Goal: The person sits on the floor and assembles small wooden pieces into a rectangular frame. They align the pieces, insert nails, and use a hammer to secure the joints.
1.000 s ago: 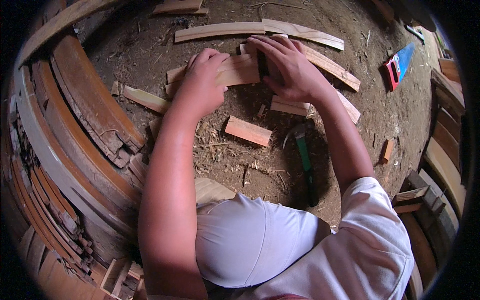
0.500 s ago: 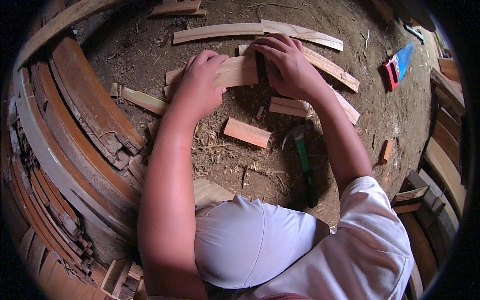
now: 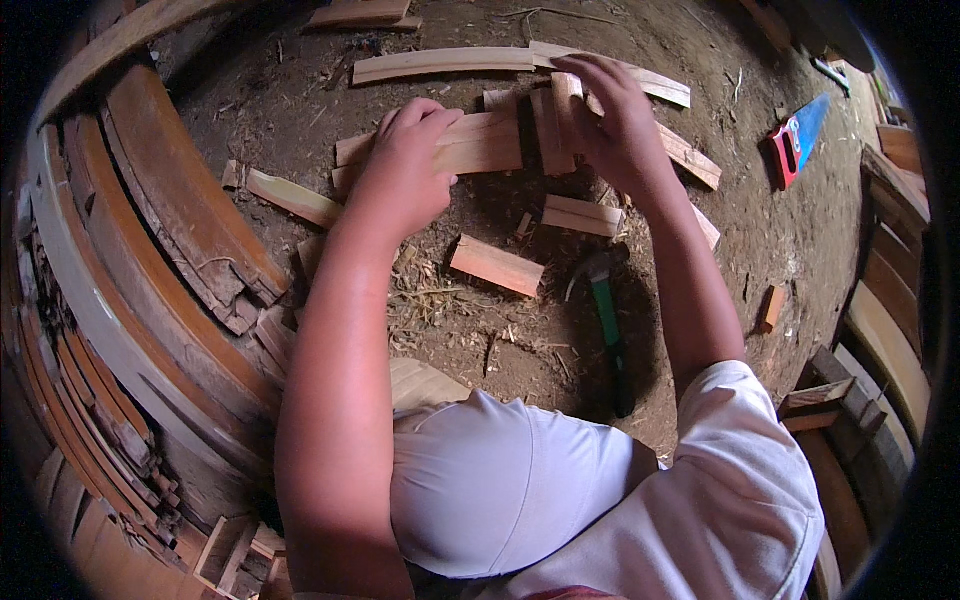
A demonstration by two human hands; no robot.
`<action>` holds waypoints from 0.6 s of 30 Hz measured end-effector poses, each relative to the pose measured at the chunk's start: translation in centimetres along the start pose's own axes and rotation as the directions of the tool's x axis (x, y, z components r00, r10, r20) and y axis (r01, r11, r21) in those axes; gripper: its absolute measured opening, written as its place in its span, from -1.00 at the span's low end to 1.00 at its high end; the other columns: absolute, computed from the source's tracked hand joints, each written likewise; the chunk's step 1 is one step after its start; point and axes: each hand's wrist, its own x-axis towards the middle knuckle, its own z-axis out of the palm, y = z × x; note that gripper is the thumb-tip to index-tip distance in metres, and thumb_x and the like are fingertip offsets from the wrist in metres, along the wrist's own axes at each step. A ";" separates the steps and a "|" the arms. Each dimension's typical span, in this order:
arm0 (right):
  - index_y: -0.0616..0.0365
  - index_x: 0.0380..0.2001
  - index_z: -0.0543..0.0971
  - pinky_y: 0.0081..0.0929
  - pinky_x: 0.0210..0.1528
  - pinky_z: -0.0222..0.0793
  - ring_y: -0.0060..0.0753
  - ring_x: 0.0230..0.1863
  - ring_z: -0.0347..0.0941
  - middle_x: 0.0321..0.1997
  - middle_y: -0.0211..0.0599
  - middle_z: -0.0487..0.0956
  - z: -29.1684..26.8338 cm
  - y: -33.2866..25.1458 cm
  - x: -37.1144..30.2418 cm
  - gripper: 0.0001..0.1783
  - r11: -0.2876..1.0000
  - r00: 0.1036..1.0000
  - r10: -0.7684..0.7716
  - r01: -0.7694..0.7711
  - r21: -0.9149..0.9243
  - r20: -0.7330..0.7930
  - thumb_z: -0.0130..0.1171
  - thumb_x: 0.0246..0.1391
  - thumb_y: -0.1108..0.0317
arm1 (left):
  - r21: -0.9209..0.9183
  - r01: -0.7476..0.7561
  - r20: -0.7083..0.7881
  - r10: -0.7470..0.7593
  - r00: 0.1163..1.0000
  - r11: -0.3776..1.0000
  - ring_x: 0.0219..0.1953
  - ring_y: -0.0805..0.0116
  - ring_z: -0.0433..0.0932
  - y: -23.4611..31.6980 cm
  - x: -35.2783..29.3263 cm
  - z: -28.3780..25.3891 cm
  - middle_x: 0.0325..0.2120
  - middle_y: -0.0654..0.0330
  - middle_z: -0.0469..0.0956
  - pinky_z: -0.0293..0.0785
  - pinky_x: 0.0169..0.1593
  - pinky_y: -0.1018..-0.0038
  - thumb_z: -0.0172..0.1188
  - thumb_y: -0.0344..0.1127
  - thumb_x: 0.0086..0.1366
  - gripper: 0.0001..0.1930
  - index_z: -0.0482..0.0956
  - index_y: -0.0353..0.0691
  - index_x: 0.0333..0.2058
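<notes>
My left hand [image 3: 412,165] is closed over a short, wide wooden board [image 3: 488,145], thumb on its near side and fingers over the top. More wood shows beneath and behind that board. To the right, my right hand [image 3: 625,130] grips a short wooden block [image 3: 567,105], its fingers bent round the far side. The block is apart from the board, with a narrow gap between them. Two loose wooden pieces, one pale [image 3: 583,215] and one reddish [image 3: 497,265], lie on the ground nearer to me. A green-handled hammer [image 3: 607,315] rests beside them.
Long curved slats [image 3: 445,64] lie on the dirt beyond my hands. A handsaw [image 3: 797,140] with red handle and blue blade is at the far right. Stacked curved timbers [image 3: 180,200] line the left side, and more boards [image 3: 885,335] stand along the right.
My right hand has moved right, away from the board's end, and the block in it now shows more. My left hand stays on the board.
</notes>
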 end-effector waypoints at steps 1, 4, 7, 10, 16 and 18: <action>0.10 0.23 0.65 0.05 0.41 0.42 0.21 0.38 0.45 0.28 -0.01 0.63 -0.5 -0.3 -0.2 -0.43 0.997 0.997 0.072 -0.071 0.032 -0.014 0.31 0.10 0.52 | 0.005 0.001 0.000 -0.001 1.000 1.000 0.30 -0.10 0.51 -0.1 -0.1 0.0 0.21 0.02 0.53 0.44 0.44 0.16 0.52 -0.54 0.10 -0.29 0.58 -0.27 0.29; 0.13 0.21 0.64 0.00 0.38 0.46 0.27 0.32 0.48 0.26 0.02 0.63 -0.7 -0.7 -0.5 -0.45 0.995 0.996 0.087 -0.088 -0.050 -0.018 0.33 0.09 0.54 | 0.022 -0.002 -0.004 0.002 1.000 1.000 0.30 -0.10 0.51 -0.4 -0.1 -0.4 0.22 0.02 0.53 0.44 0.44 0.15 0.52 -0.54 0.10 -0.28 0.59 -0.24 0.30; 0.07 0.24 0.63 0.08 0.45 0.39 0.25 0.39 0.43 0.31 -0.06 0.60 -0.6 -0.9 -1.0 -0.41 0.985 0.996 -0.018 0.032 -0.168 0.083 0.37 0.07 0.47 | 0.027 -0.005 -0.009 0.005 1.000 1.000 0.29 -0.10 0.51 -0.5 -0.2 -0.3 0.22 0.02 0.53 0.44 0.43 0.15 0.52 -0.54 0.10 -0.29 0.59 -0.23 0.30; 0.00 0.35 0.59 0.11 0.56 0.28 0.17 0.50 0.36 0.42 -0.13 0.56 -0.7 -1.7 -1.3 -0.30 0.955 0.982 0.012 0.044 -0.295 0.187 0.43 0.08 0.44 | 0.020 -0.008 -0.007 0.008 1.000 1.000 0.29 -0.10 0.51 -0.1 0.0 0.1 0.22 0.02 0.53 0.44 0.43 0.14 0.51 -0.54 0.11 -0.29 0.59 -0.22 0.29; -0.06 0.42 0.53 0.25 0.55 0.20 0.16 0.53 0.28 0.47 -0.17 0.51 -1.8 -1.7 -1.2 -0.08 0.968 0.966 -0.083 0.137 -0.211 0.246 0.58 -0.10 0.19 | 0.013 -0.008 -0.009 0.008 1.000 1.000 0.30 -0.11 0.50 -0.4 0.0 0.0 0.23 0.02 0.53 0.44 0.43 0.14 0.50 -0.55 0.10 -0.28 0.59 -0.23 0.30; -0.05 0.43 0.52 0.23 0.57 0.17 0.15 0.54 0.26 0.48 -0.18 0.49 -1.9 -1.8 -1.1 -0.04 0.969 0.957 -0.088 0.147 -0.200 0.276 0.60 -0.12 0.17 | 0.014 0.012 -0.001 -0.012 1.000 1.000 0.30 -0.10 0.50 -0.4 -0.1 -0.1 0.23 0.02 0.53 0.44 0.44 0.15 0.50 -0.56 0.10 -0.27 0.58 -0.23 0.32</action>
